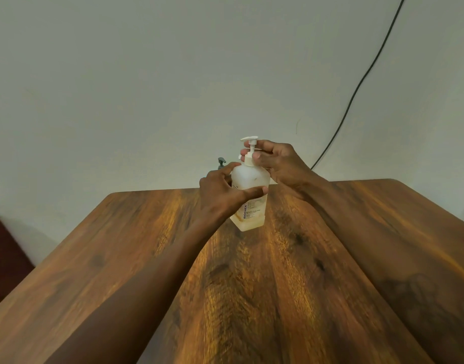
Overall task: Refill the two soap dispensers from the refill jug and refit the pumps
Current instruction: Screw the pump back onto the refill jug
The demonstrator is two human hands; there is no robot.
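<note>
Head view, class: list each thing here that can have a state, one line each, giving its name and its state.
Clear dispenser bottle: upright on the table, a little liquid at the bottom.
White pump: seated in the bottle neck, head raised.
Left hand: gripping the bottle body.
Right hand: fingers closed round the pump collar.
Grey pump: upright behind the bottle, its bottle hidden.
Table: bare wood around the bottle.

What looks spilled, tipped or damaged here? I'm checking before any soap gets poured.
Nothing stands out. The translucent square soap bottle stands upright on the dry-looking brown wooden table, left hand around its body, right hand at its white pump. A grey pump top shows behind; no jug visible.
</note>
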